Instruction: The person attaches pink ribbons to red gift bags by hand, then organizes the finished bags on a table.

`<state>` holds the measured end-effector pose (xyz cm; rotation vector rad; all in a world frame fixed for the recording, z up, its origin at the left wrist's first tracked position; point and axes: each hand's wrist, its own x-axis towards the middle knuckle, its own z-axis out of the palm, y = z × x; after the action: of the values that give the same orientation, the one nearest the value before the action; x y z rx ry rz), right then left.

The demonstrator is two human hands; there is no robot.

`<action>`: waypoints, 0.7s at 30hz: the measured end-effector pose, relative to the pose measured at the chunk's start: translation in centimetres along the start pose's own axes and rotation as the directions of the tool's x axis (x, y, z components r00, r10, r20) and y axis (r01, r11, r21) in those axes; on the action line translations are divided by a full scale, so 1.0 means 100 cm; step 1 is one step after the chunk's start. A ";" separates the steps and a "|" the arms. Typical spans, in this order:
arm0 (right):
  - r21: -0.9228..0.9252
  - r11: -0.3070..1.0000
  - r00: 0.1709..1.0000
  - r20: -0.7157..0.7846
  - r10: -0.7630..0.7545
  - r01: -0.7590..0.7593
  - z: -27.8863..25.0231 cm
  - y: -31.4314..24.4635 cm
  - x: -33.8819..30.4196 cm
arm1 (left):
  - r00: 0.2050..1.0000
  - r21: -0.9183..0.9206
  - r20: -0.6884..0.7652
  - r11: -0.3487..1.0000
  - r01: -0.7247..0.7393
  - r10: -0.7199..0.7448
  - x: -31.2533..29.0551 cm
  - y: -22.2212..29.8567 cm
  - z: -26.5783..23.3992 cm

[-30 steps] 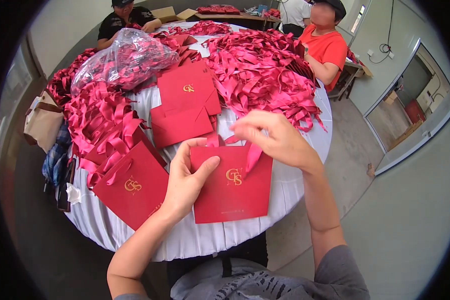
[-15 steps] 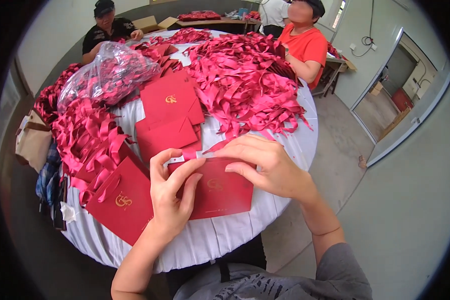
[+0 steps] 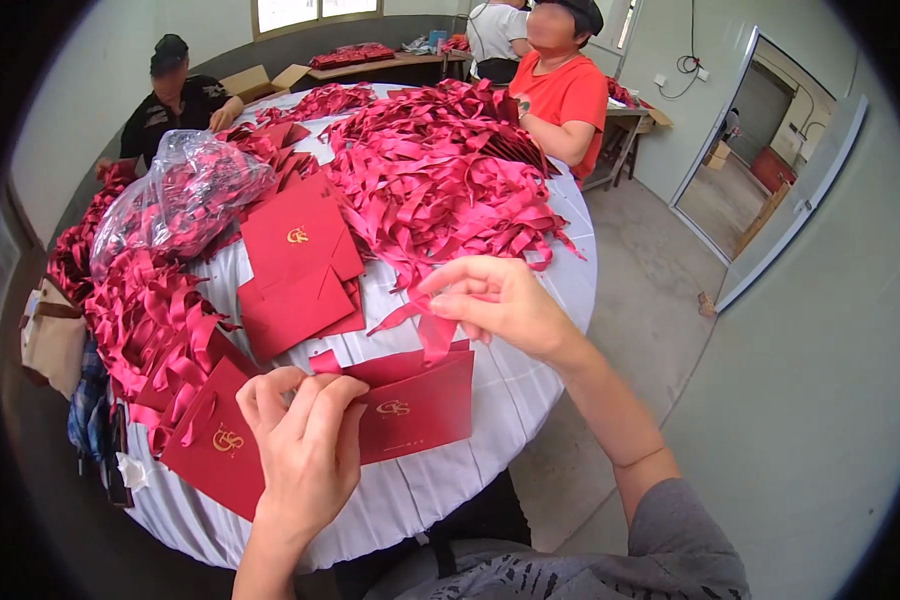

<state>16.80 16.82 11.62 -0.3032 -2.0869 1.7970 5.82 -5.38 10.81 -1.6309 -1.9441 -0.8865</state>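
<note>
A red paper gift bag (image 3: 425, 415) with a gold emblem lies in front of me near the table's front edge, its mouth parted. My left hand (image 3: 305, 440) pinches the bag's top edge at its left side, the fingers curled over it. Above the bag's right part, my right hand (image 3: 500, 305) is closed on a pink-red satin ribbon (image 3: 436, 338), which hangs down to the bag's mouth. Another red bag (image 3: 205, 465) with ribbon handles lies beside my left wrist, partly covered by it. Beyond my hands sit several flat red bags (image 3: 295, 235).
A big heap of ribboned bags (image 3: 450, 190) covers the table's far right. On the left are more ribbons (image 3: 150, 330) and a clear plastic sack (image 3: 185, 190). Two people sit across the round white-covered table (image 3: 510, 420); another is behind. A beige bag (image 3: 55, 335) hangs at the left edge.
My right hand has lifted from the bag's top edge, drawing the ribbon upward. The bag's mouth has parted. My left hand stays at the edge, and the whole view has shifted.
</note>
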 end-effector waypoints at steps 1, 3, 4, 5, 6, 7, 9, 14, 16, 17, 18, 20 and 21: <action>0.015 0.999 0.999 -0.009 0.041 -0.041 0.002 0.003 0.001 | 1.000 0.002 0.023 1.000 0.018 -0.018 0.001 0.003 -0.006; 0.052 0.998 0.999 -0.024 0.025 -0.024 -0.007 0.016 0.008 | 0.998 0.050 0.065 0.999 0.001 -0.004 0.002 0.004 -0.017; 0.022 1.000 0.998 -0.057 0.019 -0.018 -0.014 0.020 0.011 | 0.997 0.050 0.079 0.999 0.015 -0.019 0.004 0.007 -0.022; 0.024 1.000 0.997 -0.080 -0.018 0.020 -0.025 0.032 0.016 | 0.997 0.057 0.078 0.998 0.016 -0.020 0.004 0.007 -0.027; 0.036 0.999 0.987 -0.160 -0.019 0.025 -0.033 0.042 0.018 | 0.992 0.029 0.125 1.000 0.001 -0.005 0.004 0.006 -0.032; 0.048 0.998 0.971 -0.238 -0.018 0.030 -0.038 0.048 0.020 | 0.985 0.001 0.170 1.000 -0.010 0.010 0.004 0.005 -0.036; 0.026 0.999 0.965 -0.260 -0.039 0.048 -0.049 0.055 0.024 | 0.980 -0.003 0.200 1.000 -0.002 0.003 0.005 0.005 -0.043; -0.332 0.942 0.983 -0.151 -0.105 0.049 -0.038 0.059 0.037 | 0.974 0.048 0.226 0.998 -0.030 0.018 0.000 0.002 -0.051; -0.572 0.792 0.963 -0.015 -0.270 0.213 -0.036 0.072 0.046 | 0.971 0.078 0.239 0.996 -0.040 0.021 -0.002 0.002 -0.051; -0.677 0.673 0.940 0.085 -0.331 0.299 -0.035 0.075 0.048 | 0.969 0.109 0.246 0.993 -0.051 0.023 -0.002 0.002 -0.051; -0.732 0.602 0.935 0.140 -0.325 0.319 -0.032 0.077 0.047 | 0.968 0.111 0.252 0.993 -0.051 0.021 -0.003 0.001 -0.050; -0.770 0.564 0.943 0.144 -0.300 0.298 -0.024 0.079 0.045 | 0.971 0.063 0.238 0.998 0.016 -0.031 -0.005 0.001 -0.049; -0.809 0.518 0.949 0.149 -0.277 0.279 -0.021 0.080 0.044 | 0.970 0.062 0.242 0.998 0.016 -0.031 -0.006 0.000 -0.048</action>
<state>13.08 21.77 4.60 -0.1687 -2.6617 0.5068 5.69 -9.28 13.72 -1.7542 -2.1346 -0.6549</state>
